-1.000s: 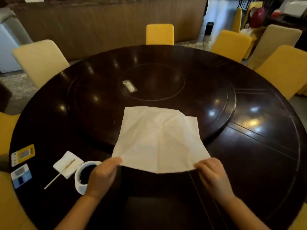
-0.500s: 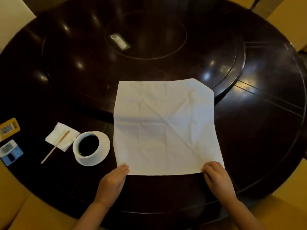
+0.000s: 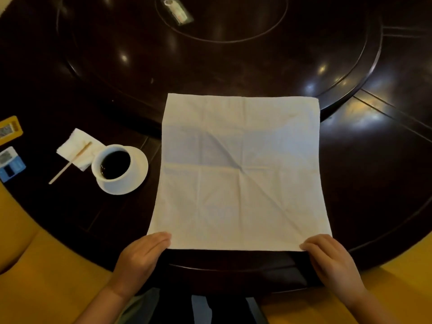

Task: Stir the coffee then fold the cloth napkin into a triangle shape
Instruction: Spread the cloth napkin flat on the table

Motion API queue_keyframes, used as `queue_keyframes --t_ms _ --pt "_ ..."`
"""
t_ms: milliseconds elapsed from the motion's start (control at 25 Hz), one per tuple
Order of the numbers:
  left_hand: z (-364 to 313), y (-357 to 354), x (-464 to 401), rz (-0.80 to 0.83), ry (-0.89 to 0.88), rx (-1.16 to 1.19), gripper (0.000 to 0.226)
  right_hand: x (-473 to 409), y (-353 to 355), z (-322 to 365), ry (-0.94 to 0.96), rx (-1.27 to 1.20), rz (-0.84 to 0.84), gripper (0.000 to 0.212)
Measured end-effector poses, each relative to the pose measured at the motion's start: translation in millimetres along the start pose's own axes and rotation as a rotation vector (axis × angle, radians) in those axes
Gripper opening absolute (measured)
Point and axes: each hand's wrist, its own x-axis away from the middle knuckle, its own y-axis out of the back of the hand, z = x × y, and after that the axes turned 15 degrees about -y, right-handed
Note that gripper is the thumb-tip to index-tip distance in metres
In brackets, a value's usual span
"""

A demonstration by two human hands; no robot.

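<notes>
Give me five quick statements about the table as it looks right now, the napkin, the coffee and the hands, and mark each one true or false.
1. The cloth napkin lies spread open as a square on the table. True.
2. The napkin is already folded into a triangle. False: it is unfolded, showing only creases.
3. The coffee cup stands on its saucer, to the left of the napkin. True.
4. The wooden stir stick is standing in the coffee. False: it lies across a small paper napkin beside the cup.
5. The left hand and the right hand are at the napkin's two far corners. False: they are at its two near corners.
</notes>
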Motion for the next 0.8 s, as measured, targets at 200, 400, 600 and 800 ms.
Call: queue_keyframes --t_ms 200,400,600,800 --pt "-17 0 35 0.174 0.076 0.094 0.043 29 -12 3 0.021 0.016 0.117 0.011" --pt "-50 2 0 0.044 0.181 0.101 0.043 24 -15 45 -0.134 -0.145 0.045 0.039" --pt "-88 -76 -94 0.270 0.196 -0.116 0.064 -30 -69 120 -0.220 -0.007 0.107 0.053" --pt "-37 -75 -80 0.350 0.290 -0.151 0.065 -37 -66 50 -0.415 0.136 0.110 0.062"
